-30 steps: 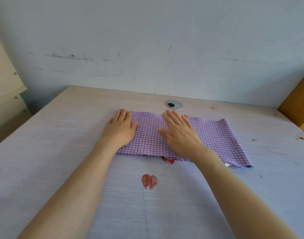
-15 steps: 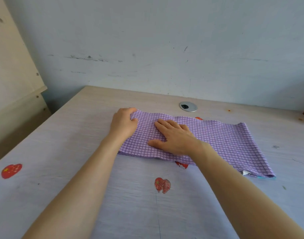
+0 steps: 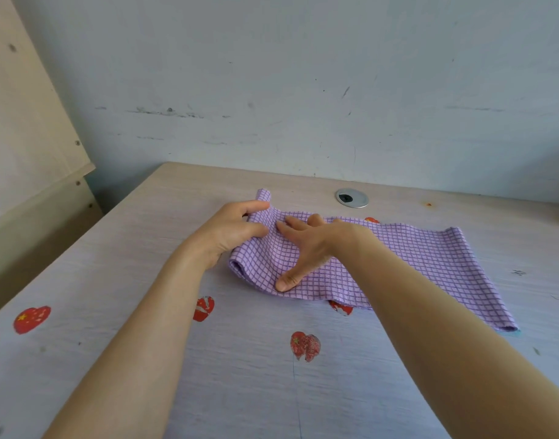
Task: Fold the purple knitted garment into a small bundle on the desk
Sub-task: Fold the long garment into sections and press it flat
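Observation:
The purple checked garment (image 3: 424, 264) lies as a long folded strip across the middle of the desk (image 3: 113, 255). My left hand (image 3: 227, 232) grips its left end between thumb and fingers and holds that end raised off the desk. My right hand (image 3: 306, 245) rests on the cloth just to the right of it, fingers spread and pressing down, thumb near the front edge. The strip's right end lies flat near the desk's right side.
A round metal cable grommet (image 3: 351, 198) sits behind the garment near the wall. Red heart stickers (image 3: 305, 345) dot the desk, one (image 3: 31, 319) at the left edge. A pale wooden panel (image 3: 24, 137) stands to the left.
My left hand went from flat on the cloth to gripping its left end and lifting it. My right hand slid left along the strip and spread wider. The view shifted left.

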### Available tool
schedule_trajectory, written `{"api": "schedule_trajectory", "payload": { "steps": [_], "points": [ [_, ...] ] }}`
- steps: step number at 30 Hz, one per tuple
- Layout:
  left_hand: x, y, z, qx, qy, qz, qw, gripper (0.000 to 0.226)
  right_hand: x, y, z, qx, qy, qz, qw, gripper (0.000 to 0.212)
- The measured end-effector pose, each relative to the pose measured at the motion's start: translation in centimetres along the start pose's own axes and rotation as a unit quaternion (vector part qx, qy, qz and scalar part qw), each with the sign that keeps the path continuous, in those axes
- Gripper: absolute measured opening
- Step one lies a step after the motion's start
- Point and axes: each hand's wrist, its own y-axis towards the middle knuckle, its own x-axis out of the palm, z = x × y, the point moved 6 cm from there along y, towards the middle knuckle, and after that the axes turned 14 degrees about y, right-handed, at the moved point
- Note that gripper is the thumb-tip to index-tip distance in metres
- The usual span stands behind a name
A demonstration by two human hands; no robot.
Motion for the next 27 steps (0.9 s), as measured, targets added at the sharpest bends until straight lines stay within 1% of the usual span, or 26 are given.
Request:
{"api": "schedule_trajectory", "payload": {
  "steps": [3, 5, 7, 9, 10, 11, 12, 14, 15, 16, 17, 18, 21, 22, 23, 24, 25, 27],
  "points": [
    [0.1, 0.0, 0.6, 0.015, 0.001, -0.003, 1.0, 0.057, 0.2, -0.2, -0.1, 0.007, 0.011, -0.008, 1.0, 0.118],
    [0.2, -0.1, 1.0, 0.02, 0.003, 0.002, 1.0, 0.058, 0.4, -0.4, 0.1, -0.011, 0.045, 0.014, 0.999, 0.117],
    [0.3, -0.2, 1.4, 0.027, -0.001, 0.008, 1.0, 0.059, 0.6, -0.8, 0.3, -0.034, 0.117, 0.068, 0.99, 0.11],
    [0.6, -0.3, 1.9, 0.032, -0.011, 0.011, 0.999, 0.06, 0.5, -1.6, 0.7, -0.043, 0.213, 0.164, 0.962, 0.094],
    [0.7, -0.3, 2.1, 0.032, -0.015, 0.013, 0.999, 0.06, 0.3, -2.0, 0.8, -0.046, 0.277, 0.212, 0.936, 0.083],
    [0.8, -0.3, 2.4, 0.035, -0.019, 0.015, 0.999, 0.06, 0.2, -2.5, 1.0, -0.05, 0.361, 0.245, 0.899, 0.072],
    [1.0, -0.4, 2.7, 0.039, -0.024, 0.017, 0.999, 0.06, 0.2, -2.9, 1.0, -0.053, 0.454, 0.254, 0.852, 0.062],
    [1.5, -0.6, 3.6, 0.055, -0.049, 0.024, 0.997, 0.059, 0.1, -3.4, 0.6, -0.06, 0.601, 0.232, 0.762, 0.054],
    [1.8, -0.7, 4.0, 0.063, -0.068, 0.027, 0.995, 0.057, 0.0, -3.5, 0.5, -0.064, 0.643, 0.22, 0.731, 0.054],
    [2.1, -0.7, 4.2, 0.068, -0.084, 0.03, 0.994, 0.056, -0.2, -3.5, 0.3, -0.068, 0.666, 0.212, 0.712, 0.055],
    [2.5, -0.7, 4.3, 0.066, -0.094, 0.032, 0.993, 0.055, -0.3, -3.3, 0.2, -0.07, 0.674, 0.214, 0.703, 0.056],
    [2.9, -0.6, 4.3, 0.058, -0.104, 0.027, 0.992, 0.055, -0.4, -3.3, 0.3, -0.065, 0.671, 0.226, 0.703, 0.058],
    [3.9, -0.7, 3.9, 0.033, -0.176, -0.009, 0.984, 0.063, -0.4, -3.1, 1.2, -0.05, 0.646, 0.264, 0.714, 0.058],
    [3.9, -0.6, 3.7, 0.033, -0.197, -0.004, 0.98, 0.067, -0.3, -3.2, 1.6, -0.05, 0.637, 0.27, 0.72, 0.056],
    [3.7, -0.5, 3.7, 0.037, -0.205, 0.014, 0.978, 0.07, -0.2, -3.2, 1.9, -0.049, 0.623, 0.274, 0.731, 0.057],
    [3.3, -0.4, 3.6, 0.043, -0.19, 0.044, 0.98, 0.072, -0.1, -3.4, 2.4, -0.045, 0.609, 0.276, 0.742, 0.058],
    [3.0, -0.4, 3.7, 0.051, -0.159, 0.081, 0.983, 0.073, -0.2, -3.5, 2.8, -0.04, 0.597, 0.279, 0.751, 0.059],
    [2.8, -0.4, 3.8, 0.073, -0.06, 0.146, 0.985, 0.07, -0.4, -3.9, 3.6, -0.027, 0.574, 0.283, 0.768, 0.057]
  ]
}}
